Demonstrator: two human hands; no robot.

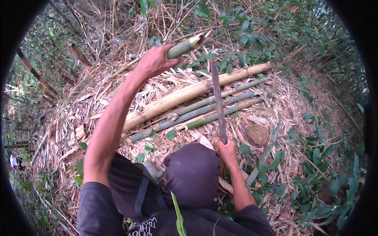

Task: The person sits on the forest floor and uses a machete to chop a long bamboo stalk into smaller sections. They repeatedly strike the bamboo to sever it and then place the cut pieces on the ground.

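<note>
One held bamboo (180, 50) — one blade (218, 102)

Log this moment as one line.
left hand: gripping green bamboo piece | right hand: gripping long-bladed knife, tip pointing away | in front: thick yellowish pole, thinner green poles on pale chips

The brown ground is strewn with a layer of pale tan, splintery bamboo chips and dry strips (94, 104). On this litter lies 1 thick, straw-yellow bamboo pole (165, 103), slanting from lower left to upper right. Just below it, roughly alongside, lie 3 thinner poles: a slim green bamboo pole (245, 87), a long blue-green bamboo pole (189, 117) and a shorter green bamboo pole with a pale cut end (202, 121). To their right sit 1 rounded brown stone (257, 135) and a grey-green length of bamboo (265, 157).
</note>
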